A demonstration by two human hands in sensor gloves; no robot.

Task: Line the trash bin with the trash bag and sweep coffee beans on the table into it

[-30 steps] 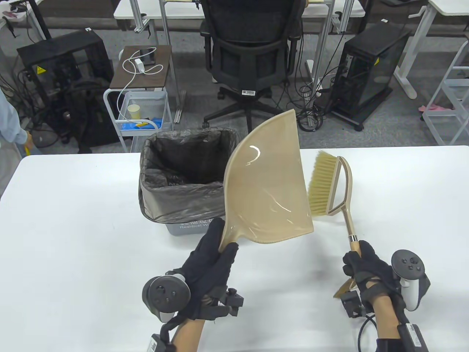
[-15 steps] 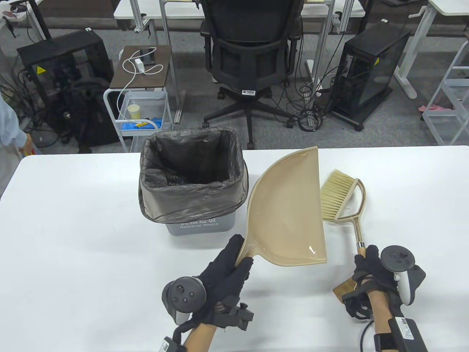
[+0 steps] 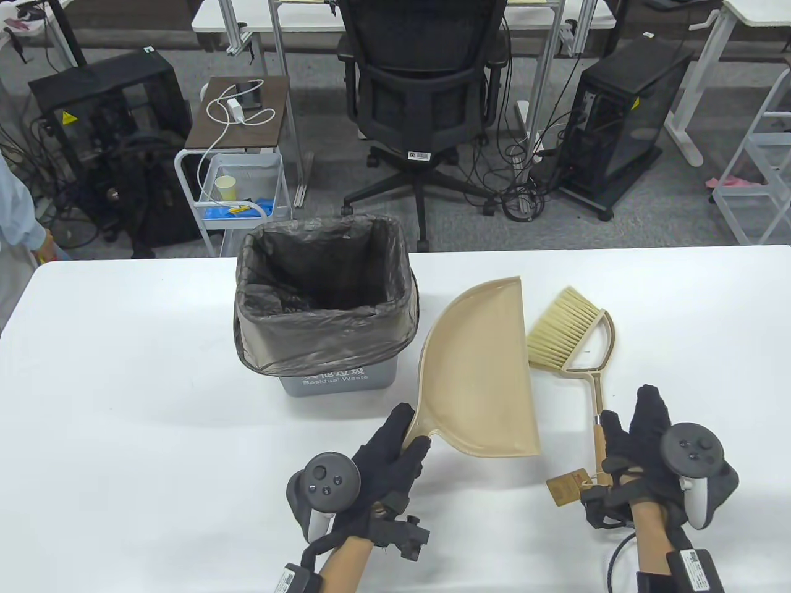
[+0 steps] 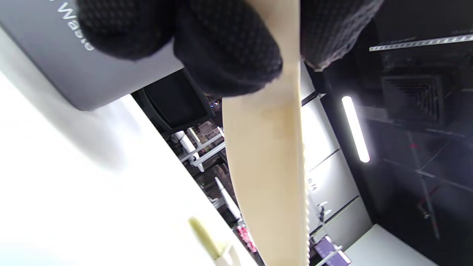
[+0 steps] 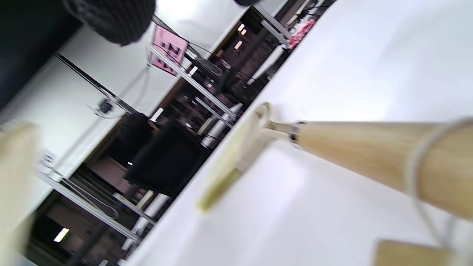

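Your left hand [image 3: 386, 454] keeps its grip pinched on the dustpan [image 3: 482, 370] handle, while your right hand [image 3: 636, 441] has spread off the brush [image 3: 578, 346], now lying on the worktop [image 3: 123, 401]. Both have come down from the bag-lined trash bin [image 3: 321, 309]; no beans show, so the emptying looks done.

On the table [image 3: 123, 383], the trash bin [image 3: 337, 380] stood left of centre toward the far edge, with the trash bag [image 3: 321, 321] in it and folded over its rim. Just right of the bin lay the dustpan [image 3: 482, 370], and the brush [image 3: 571, 336] lay right of the dustpan. The left hand [image 3: 383, 457] was at the dustpan's near end, the right hand [image 3: 639, 445] at the brush's near end.
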